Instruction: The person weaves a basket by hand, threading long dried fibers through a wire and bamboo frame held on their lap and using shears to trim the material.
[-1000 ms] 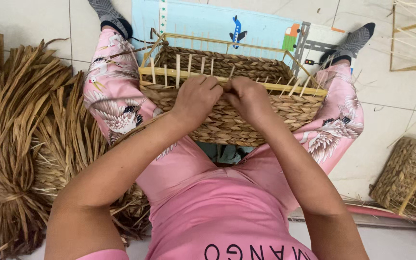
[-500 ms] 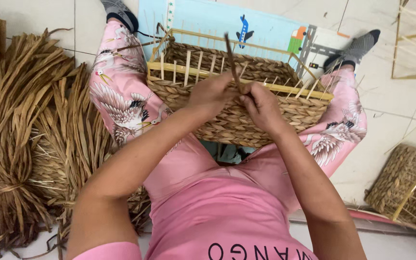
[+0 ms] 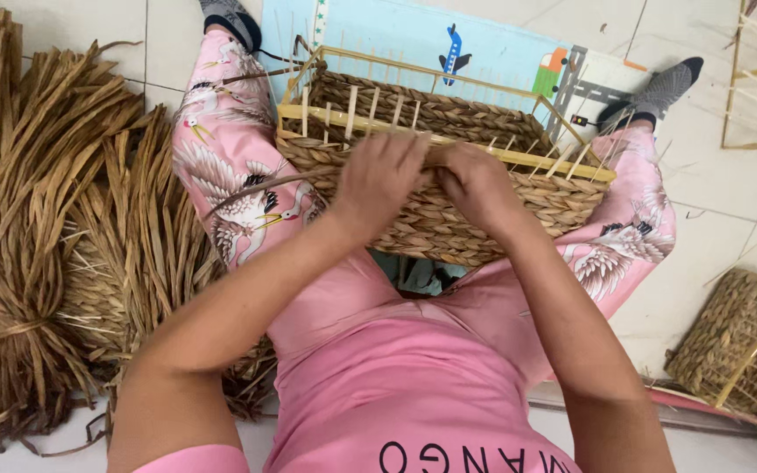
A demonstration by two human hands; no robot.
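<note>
On the rectangular woven basket (image 3: 449, 210), left hand (image 3: 380, 180) and right hand (image 3: 477, 186), fingers pinching braided straw.

Pink top (image 3: 413, 385) with dark print; pink trousers (image 3: 229, 175) — white crane pattern; grey socks (image 3: 663, 88) — bare forearms.

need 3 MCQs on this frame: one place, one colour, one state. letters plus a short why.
1. Where do the dried straw bundles lie?
A. on the person's left
B. inside the basket
C. on the play mat

2. What colour are the trousers?
A. grey
B. pink with birds
C. plain blue

3. How far is the basket woven?
A. bare frame only
B. woven past the top rail
C. lower walls woven, upright sticks still bare on top

Answers:
1 A: the bundles lie on the floor beside the left leg.
2 B: pink cloth with bird prints.
3 C: bare sticks stand above the weave, where the left hand and right hand rest.
</note>
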